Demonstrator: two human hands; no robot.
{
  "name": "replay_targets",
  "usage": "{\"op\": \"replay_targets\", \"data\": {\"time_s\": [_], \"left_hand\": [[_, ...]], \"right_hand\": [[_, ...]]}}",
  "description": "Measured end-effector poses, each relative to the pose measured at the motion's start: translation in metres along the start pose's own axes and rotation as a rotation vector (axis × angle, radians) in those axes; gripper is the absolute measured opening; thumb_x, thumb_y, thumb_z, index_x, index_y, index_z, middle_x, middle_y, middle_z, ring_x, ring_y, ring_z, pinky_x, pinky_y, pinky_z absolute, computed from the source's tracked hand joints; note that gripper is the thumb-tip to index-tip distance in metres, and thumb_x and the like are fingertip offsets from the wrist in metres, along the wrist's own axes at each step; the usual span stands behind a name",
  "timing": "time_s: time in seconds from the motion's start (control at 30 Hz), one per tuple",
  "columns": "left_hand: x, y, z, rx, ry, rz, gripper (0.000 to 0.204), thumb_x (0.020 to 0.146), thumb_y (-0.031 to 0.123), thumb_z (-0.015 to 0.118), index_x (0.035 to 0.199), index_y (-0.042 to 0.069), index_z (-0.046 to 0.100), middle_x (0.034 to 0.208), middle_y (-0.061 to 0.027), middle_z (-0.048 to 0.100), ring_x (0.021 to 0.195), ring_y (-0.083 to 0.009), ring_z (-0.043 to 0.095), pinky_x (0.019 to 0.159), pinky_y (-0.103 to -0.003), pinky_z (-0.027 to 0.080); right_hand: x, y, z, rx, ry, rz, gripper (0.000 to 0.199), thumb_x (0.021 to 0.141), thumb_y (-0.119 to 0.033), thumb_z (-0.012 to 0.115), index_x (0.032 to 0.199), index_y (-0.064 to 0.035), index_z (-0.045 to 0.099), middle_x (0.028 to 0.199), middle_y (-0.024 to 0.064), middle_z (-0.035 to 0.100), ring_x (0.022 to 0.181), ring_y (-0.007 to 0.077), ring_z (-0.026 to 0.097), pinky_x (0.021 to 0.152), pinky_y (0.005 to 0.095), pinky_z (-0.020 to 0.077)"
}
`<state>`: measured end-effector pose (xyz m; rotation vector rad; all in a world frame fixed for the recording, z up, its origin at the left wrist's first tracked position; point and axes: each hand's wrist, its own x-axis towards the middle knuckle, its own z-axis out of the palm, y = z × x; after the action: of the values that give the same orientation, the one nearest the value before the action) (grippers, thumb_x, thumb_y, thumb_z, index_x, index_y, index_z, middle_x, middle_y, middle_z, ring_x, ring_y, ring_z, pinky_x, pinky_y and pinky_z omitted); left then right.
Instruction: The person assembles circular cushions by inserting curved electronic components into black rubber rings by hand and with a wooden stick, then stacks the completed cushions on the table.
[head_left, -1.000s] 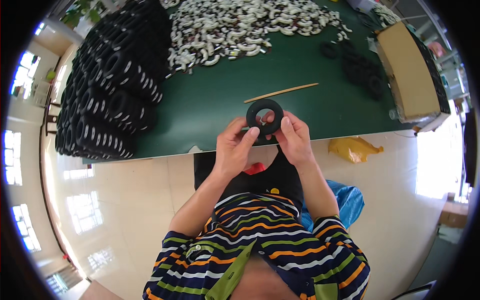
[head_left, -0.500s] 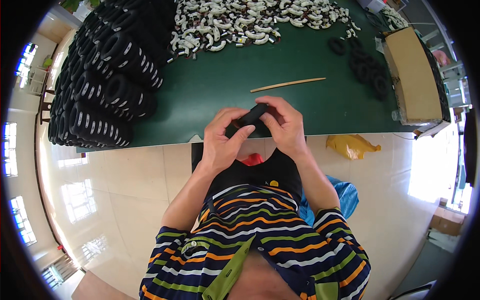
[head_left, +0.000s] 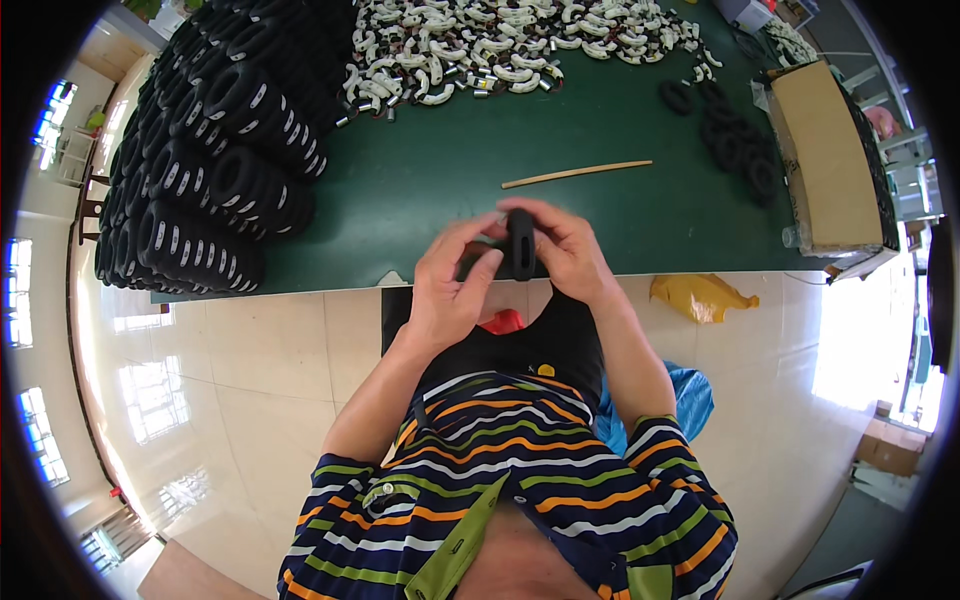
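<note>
Left hand (head_left: 450,290): we see it closed around the lower left part of a black ring (head_left: 520,243), fingers curled over it, thumb up toward the ring's top.
Right hand (head_left: 566,252): clamped on the ring's right side, fingertips over its upper edge; the two hands meet on the ring.
Black ring: held edge-on and upright between both hands, above the near edge of the green worktop (head_left: 440,180), clear of its surface.
Wooden stick (head_left: 577,174): lies flat on the worktop just beyond the hands, apart from them.
Black stack (head_left: 210,150): rows of black ring-shaped parts piled at our left on the worktop.
White pieces (head_left: 500,50): a wide scatter of curved white parts at the far edge.
Loose black rings (head_left: 730,135): a small cluster at our right, beside a cardboard box (head_left: 825,160).
Yellow bag (head_left: 700,295): on the floor, right of the hands.
</note>
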<state>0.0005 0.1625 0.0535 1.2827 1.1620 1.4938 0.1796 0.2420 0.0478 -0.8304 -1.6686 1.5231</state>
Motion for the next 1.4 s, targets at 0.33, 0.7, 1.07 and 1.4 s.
{"op": "replay_targets", "data": {"time_s": [0.33, 0.7, 1.07, 1.4], "left_hand": [[0.017, 0.002, -0.027, 0.501, 0.042, 0.275, 0.034, 0.078, -0.006, 0.075, 0.11, 0.004, 0.075, 0.105, -0.0108, 0.073, 0.09, -0.0225, 0.065, 0.076, -0.032, 0.052], [0.018, -0.016, -0.024, 0.46, 0.124, 0.081, 0.023, 0.082, 0.006, 0.082, 0.103, 0.002, 0.072, 0.096, -0.0106, 0.073, 0.083, -0.0269, 0.063, 0.071, -0.035, 0.049], [0.015, -0.024, -0.031, 0.426, 0.14, 0.127, 0.026, 0.084, 0.005, 0.081, 0.108, 0.001, 0.073, 0.091, -0.0084, 0.069, 0.072, -0.0155, 0.057, 0.066, -0.028, 0.047], [0.014, -0.024, -0.032, 0.43, 0.137, 0.147, 0.025, 0.085, 0.006, 0.081, 0.109, 0.001, 0.073, 0.091, -0.0092, 0.07, 0.072, -0.0162, 0.059, 0.066, -0.029, 0.048]], "right_hand": [[0.046, -0.013, -0.031, -0.19, -0.106, 0.164, 0.026, 0.102, -0.016, 0.062, 0.118, 0.0012, 0.073, 0.093, 0.0061, 0.076, 0.077, 0.0083, 0.063, 0.072, 0.0267, 0.0529], [0.169, 0.016, -0.131, -0.835, 0.435, -0.031, 0.033, 0.09, -0.029, 0.075, 0.109, -0.0021, 0.078, 0.091, 0.0143, 0.078, 0.087, 0.0287, 0.076, 0.081, 0.0376, 0.0583], [0.192, 0.031, -0.119, -0.811, 0.54, 0.025, 0.024, 0.092, -0.02, 0.075, 0.105, 0.0003, 0.076, 0.09, 0.0131, 0.078, 0.082, 0.0197, 0.075, 0.074, 0.0331, 0.0577], [0.145, -0.024, -0.113, -0.204, 0.446, -0.154, 0.027, 0.098, -0.007, 0.07, 0.123, 0.0027, 0.069, 0.104, 0.0081, 0.077, 0.079, 0.0067, 0.06, 0.069, 0.0233, 0.0489]]}}
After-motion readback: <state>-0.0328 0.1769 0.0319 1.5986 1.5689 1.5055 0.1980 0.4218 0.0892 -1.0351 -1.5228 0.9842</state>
